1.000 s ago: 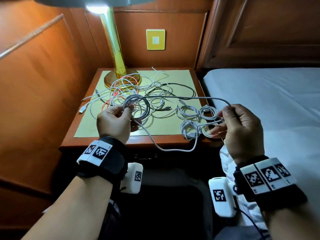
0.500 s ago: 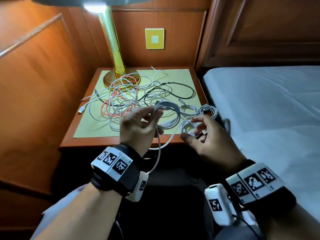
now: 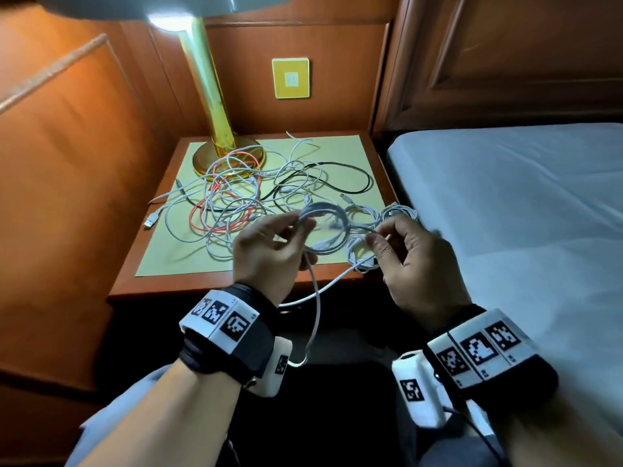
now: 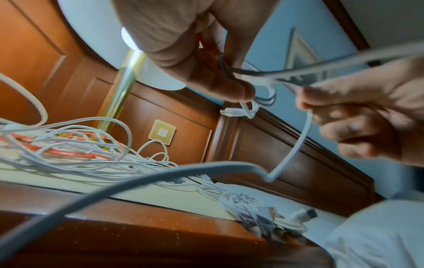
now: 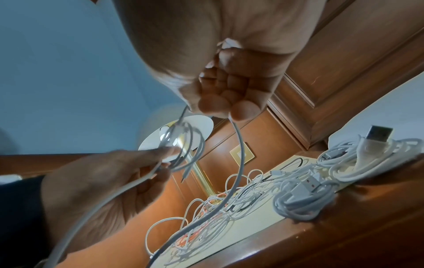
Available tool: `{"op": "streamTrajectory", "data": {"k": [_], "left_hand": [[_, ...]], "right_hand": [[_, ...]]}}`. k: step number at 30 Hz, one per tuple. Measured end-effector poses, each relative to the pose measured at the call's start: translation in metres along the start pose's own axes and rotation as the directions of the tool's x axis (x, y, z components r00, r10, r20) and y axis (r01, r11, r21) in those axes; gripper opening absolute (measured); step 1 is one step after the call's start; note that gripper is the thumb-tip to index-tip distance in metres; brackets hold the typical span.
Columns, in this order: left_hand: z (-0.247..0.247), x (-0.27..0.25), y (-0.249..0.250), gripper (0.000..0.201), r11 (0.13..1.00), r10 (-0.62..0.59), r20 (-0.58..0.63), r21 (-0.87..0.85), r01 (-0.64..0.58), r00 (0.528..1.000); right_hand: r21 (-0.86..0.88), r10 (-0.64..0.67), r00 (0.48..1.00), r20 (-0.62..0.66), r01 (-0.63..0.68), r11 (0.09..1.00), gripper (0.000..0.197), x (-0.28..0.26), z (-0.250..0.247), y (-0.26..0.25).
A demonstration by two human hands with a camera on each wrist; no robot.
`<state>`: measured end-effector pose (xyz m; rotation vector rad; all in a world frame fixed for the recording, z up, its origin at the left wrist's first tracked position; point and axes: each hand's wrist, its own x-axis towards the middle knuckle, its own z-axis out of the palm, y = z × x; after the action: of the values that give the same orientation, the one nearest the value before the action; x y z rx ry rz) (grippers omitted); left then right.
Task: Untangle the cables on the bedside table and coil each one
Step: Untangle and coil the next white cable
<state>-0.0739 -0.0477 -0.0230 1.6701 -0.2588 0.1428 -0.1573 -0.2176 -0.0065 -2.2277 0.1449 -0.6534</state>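
A tangle of white, orange and black cables (image 3: 242, 197) lies on the bedside table (image 3: 202, 291). My left hand (image 3: 300, 227) grips a small coil of white cable (image 3: 325, 230) above the table's front edge. Close beside it, my right hand (image 3: 376, 237) pinches the same cable's loose strand, and the slack hangs in a loop (image 3: 315, 325) below the table edge. In the left wrist view the coil (image 4: 263, 98) sits under my fingers (image 4: 224, 87). In the right wrist view my fingertips (image 5: 218, 105) pinch the strand just above the coil (image 5: 183, 145).
Coiled white cable bundles (image 3: 362, 257) (image 3: 399, 212) lie at the table's front right corner. A brass lamp (image 3: 215, 106) stands at the back left on a yellow mat (image 3: 168, 261). The bed (image 3: 505, 214) borders the right, and wood panelling the left.
My hands were far apart with the cable stretched between them. They have come together over the table's front edge; the left hand carried the coil rightward, and the slack now hangs lower.
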Motion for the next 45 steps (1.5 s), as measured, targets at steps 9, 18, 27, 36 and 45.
{"op": "streamTrajectory", "data": {"k": [9, 18, 27, 36, 45], "left_hand": [[-0.016, 0.015, -0.016, 0.019, 0.985, -0.171, -0.167, -0.067, 0.162, 0.971], [-0.013, 0.007, 0.001, 0.010, 1.000, 0.025, 0.054, 0.009, -0.026, 0.998], [-0.012, 0.001, -0.004, 0.028, 0.877, 0.336, 0.399, 0.198, -0.438, 0.853], [-0.005, -0.008, 0.000, 0.021, 0.967, 0.209, 0.387, 0.057, -0.250, 0.898], [-0.004, -0.012, 0.004, 0.029, 0.986, -0.009, 0.367, -0.149, 0.068, 0.930]], "right_hand": [[0.144, -0.230, 0.960, 0.161, 0.207, 0.968, 0.013, -0.011, -0.007, -0.018], [-0.313, 0.246, 0.865, 0.438, -0.110, 0.943, 0.009, 0.000, -0.014, 0.010], [0.160, 0.128, 0.920, 0.370, -0.199, 0.967, 0.036, -0.006, -0.011, -0.010], [0.443, 0.335, 0.737, 0.587, -0.639, 0.629, 0.029, -0.007, -0.012, -0.013], [0.675, 0.282, 0.741, 0.609, -0.671, 0.306, 0.030, -0.003, -0.012, -0.014]]}}
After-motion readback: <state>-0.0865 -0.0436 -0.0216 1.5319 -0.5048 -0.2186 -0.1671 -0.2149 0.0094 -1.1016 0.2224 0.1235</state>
